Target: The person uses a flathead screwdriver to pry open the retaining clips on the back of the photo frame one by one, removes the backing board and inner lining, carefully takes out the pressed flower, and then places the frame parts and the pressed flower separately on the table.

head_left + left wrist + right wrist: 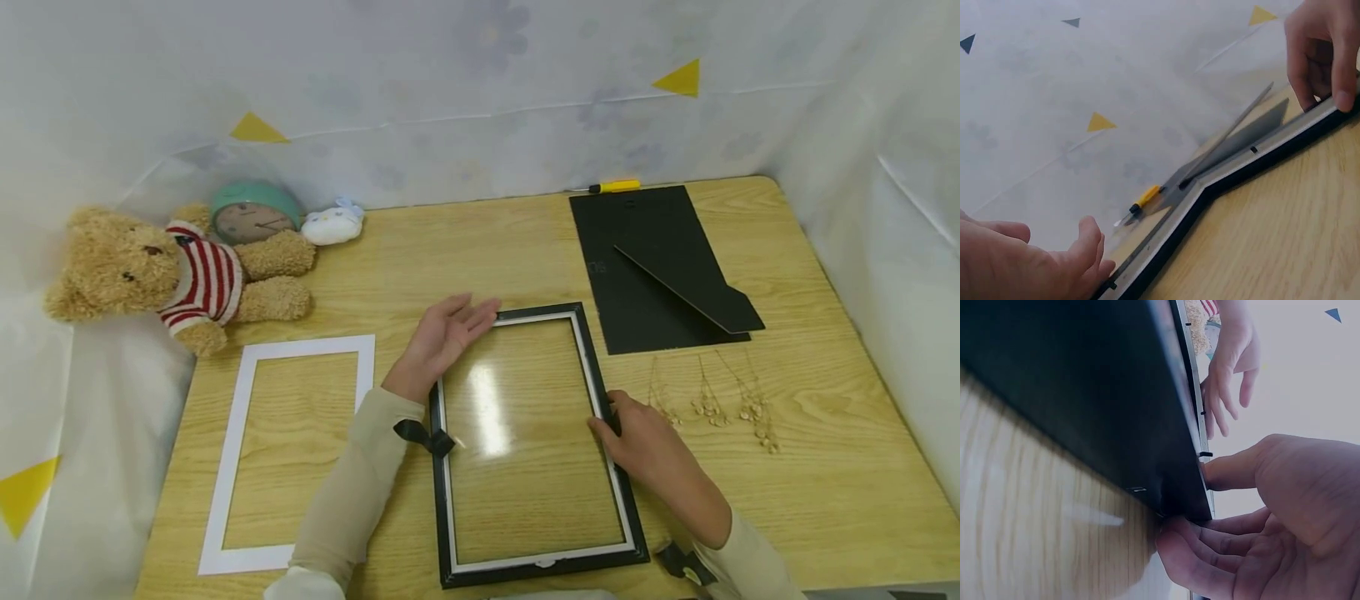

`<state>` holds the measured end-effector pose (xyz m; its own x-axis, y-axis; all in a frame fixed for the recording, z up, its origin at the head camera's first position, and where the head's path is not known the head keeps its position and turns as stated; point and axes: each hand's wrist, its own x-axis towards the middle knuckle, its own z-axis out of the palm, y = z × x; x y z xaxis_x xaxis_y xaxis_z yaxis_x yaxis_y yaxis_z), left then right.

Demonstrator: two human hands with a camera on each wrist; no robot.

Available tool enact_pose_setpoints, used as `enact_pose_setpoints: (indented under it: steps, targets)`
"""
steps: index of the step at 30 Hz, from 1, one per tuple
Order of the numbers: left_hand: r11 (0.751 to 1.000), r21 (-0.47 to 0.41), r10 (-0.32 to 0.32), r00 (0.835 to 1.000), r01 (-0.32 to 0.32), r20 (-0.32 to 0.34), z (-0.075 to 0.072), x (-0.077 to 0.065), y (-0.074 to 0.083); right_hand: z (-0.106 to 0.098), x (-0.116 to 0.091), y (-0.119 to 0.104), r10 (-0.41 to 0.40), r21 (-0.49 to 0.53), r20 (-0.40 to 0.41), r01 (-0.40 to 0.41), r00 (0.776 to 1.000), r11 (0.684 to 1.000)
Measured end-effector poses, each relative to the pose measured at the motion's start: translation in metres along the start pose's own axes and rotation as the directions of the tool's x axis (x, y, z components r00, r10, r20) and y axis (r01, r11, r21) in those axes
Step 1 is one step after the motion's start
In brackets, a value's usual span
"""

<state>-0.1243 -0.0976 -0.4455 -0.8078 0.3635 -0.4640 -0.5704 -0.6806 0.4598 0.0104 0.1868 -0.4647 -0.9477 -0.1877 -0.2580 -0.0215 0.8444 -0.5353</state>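
A black picture frame (441, 500) with a pale inner lip lies at the front middle of the wooden table. My right hand (652, 442) grips its right side, the thumb (1232, 470) on the inner edge and the fingers bent round the outer side. By the top left corner of the frame is my left hand (442, 342), palm turned up, its extended fingertips right at the top bar. In the left wrist view that hand (1035, 262) has loosely spread fingers with nothing between them. A bright reflection shows inside the frame.
A white mat border (231, 458) lies left, partly under the left sleeve. A black backing board (637, 308) with a raised stand leg, a yellow screwdriver (618, 187) and dried flower sprigs (753, 408) lie right. Back left are a teddy bear (202, 275), a green clock (255, 218) and a white plush (332, 223).
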Motion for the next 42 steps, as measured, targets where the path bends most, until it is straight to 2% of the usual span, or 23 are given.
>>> enact_pose_setpoints:
  steps: [5,8,13,20,26,35,38,42]
  targets:
    - [0.989,-0.142,-0.048,0.999,0.046,-0.016,0.001,0.001,0.007,0.0,0.0,0.001,-0.005,0.002,0.004,0.005,1.0,1.0]
    - [0.967,-0.242,-0.087,0.996,0.078,-0.026,0.002,0.001,0.011,-0.002,0.0,0.0,-0.002,0.008,0.011,0.002,1.0,1.0]
    - [0.928,-0.354,-0.129,0.991,0.113,-0.022,0.002,0.001,0.016,-0.003,-0.001,-0.001,0.003,0.022,0.017,-0.003,1.0,1.0]
    - [0.885,-0.446,-0.157,0.988,0.137,-0.008,-0.002,0.001,0.022,-0.001,0.0,-0.003,-0.01,0.035,0.002,0.01,1.0,0.999]
    - [0.835,-0.527,-0.185,0.983,0.156,-0.003,0.0,0.003,0.023,-0.003,0.0,-0.003,0.002,0.033,0.003,-0.002,1.0,0.999]
    - [0.831,-0.536,-0.187,0.982,0.149,-0.017,0.0,0.0,0.023,-0.005,-0.001,-0.002,-0.039,0.015,0.0,0.039,0.999,0.999]
    - [0.844,-0.515,-0.182,0.983,0.153,-0.006,-0.002,-0.001,0.023,-0.005,0.0,-0.002,-0.04,0.02,0.005,0.04,0.999,0.999]
    - [0.878,-0.455,-0.164,0.986,0.148,0.003,-0.004,-0.005,0.023,-0.005,0.0,-0.002,-0.03,0.03,0.019,0.03,0.999,0.999]
